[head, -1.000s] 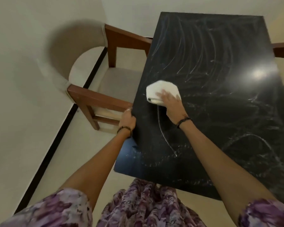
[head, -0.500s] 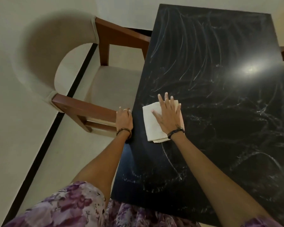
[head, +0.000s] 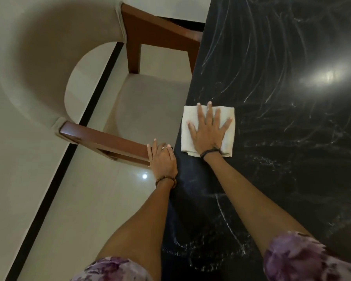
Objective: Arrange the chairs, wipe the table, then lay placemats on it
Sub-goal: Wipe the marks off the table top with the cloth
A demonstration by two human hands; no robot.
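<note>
A black glossy table [head: 288, 169] streaked with wet wipe marks fills the right side. A folded white cloth [head: 229, 136] lies flat near the table's left edge. My right hand [head: 208, 131] presses down on it, palm flat and fingers spread. My left hand [head: 163, 159] grips the table's left edge, right beside the end of a chair's near wooden armrest [head: 103, 138]. The chair [head: 148, 104] has a beige seat and a curved padded back, and it stands tucked against the table's left side.
A pale wall with a black skirting strip [head: 55, 179] runs diagonally behind the chair. Glossy light floor tiles [head: 101, 199] show between the wall and the table. My purple floral sleeves sit at the bottom of the view.
The cloth went from bunched up to spread flat, and my right hand drew it back toward me along the left edge. My left hand stayed on the table edge.
</note>
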